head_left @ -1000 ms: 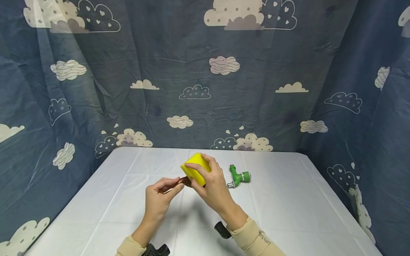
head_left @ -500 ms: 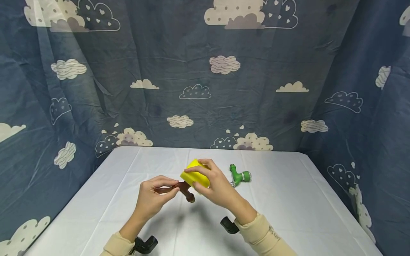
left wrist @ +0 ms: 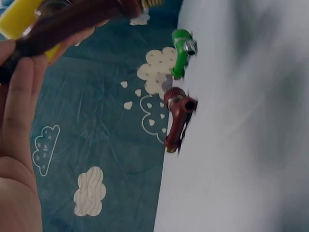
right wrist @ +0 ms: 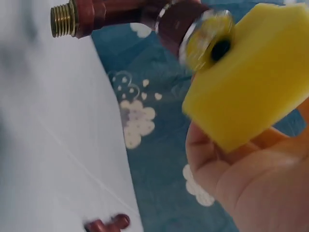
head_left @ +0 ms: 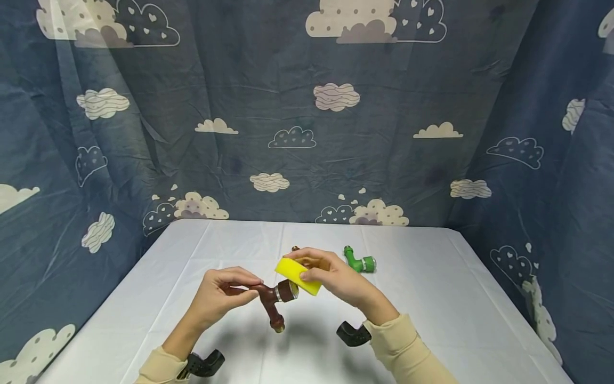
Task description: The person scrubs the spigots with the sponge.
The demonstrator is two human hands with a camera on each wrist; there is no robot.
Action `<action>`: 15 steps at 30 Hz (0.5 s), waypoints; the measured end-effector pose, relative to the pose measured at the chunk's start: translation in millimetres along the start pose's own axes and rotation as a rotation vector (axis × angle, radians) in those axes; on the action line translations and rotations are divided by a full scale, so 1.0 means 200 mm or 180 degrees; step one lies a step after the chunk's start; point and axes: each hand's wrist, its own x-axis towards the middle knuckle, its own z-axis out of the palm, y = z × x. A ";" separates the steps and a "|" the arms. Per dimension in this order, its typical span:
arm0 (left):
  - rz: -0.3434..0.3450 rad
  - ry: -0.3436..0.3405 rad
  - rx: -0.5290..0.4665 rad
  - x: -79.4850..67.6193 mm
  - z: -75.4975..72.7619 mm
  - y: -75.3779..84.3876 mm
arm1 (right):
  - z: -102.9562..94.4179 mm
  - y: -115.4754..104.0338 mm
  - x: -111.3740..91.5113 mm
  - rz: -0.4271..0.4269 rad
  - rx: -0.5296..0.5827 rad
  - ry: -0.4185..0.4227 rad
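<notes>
My left hand (head_left: 220, 293) pinches the spout end of a dark brown tap (head_left: 270, 298) above the white table. The tap's brass-threaded inlet points down, and its ribbed knob with a silver rim faces right. My right hand (head_left: 342, 277) grips a yellow sponge (head_left: 290, 269) between thumb and fingers. In the right wrist view, the sponge (right wrist: 251, 82) lies against or very close to the knob's shiny end face (right wrist: 207, 41). The left wrist view shows the held tap (left wrist: 77, 24) crossing the top, with the sponge (left wrist: 17, 19) partly behind it.
On the white-covered table (head_left: 422, 298), a green tap (head_left: 360, 263) lies beyond my right hand. A second brown tap (left wrist: 178, 121) lies near it, mostly hidden by my right hand in the head view. Dark cloud-print fabric (head_left: 297, 160) hangs around the table.
My left hand has drawn the brown tap down and left, turning it so its knob and inlet show. The sponge has shifted from the tap's body to the knob's end.
</notes>
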 end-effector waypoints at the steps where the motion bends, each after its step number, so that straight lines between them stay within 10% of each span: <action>1: -0.0034 0.0019 -0.0111 0.00 0.00 0.00 | 0.00 0.00 0.00 0.0028 0.0214 -0.0013; 15: -0.0054 0.0283 -0.2035 0.00 0.11 -0.09 | 0.07 0.03 0.00 -0.0293 0.1863 0.0159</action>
